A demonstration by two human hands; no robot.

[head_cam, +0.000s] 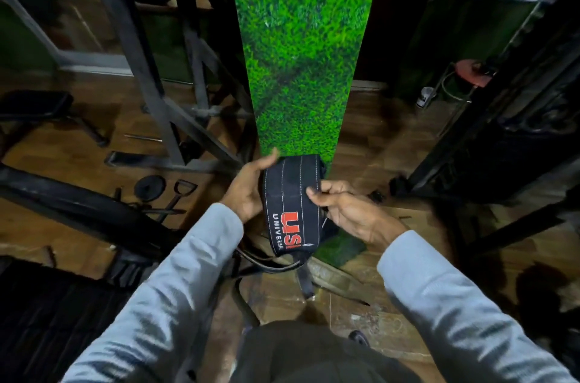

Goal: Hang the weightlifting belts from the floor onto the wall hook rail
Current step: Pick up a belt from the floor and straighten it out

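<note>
A green turf-covered pillar [301, 46] is rising straight ahead. At its foot, the black belt [290, 203] is being held up off the floor, the left hand [248, 191] cupping its edge, the right hand [342, 210] pinching its opposite edge.

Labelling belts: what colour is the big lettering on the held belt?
Red lettering on the black belt with white stitch lines, clearest in the head view.

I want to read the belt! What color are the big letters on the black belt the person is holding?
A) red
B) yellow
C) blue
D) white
A: the black belt, held between the left hand and right hand, shows big red letters.
</note>
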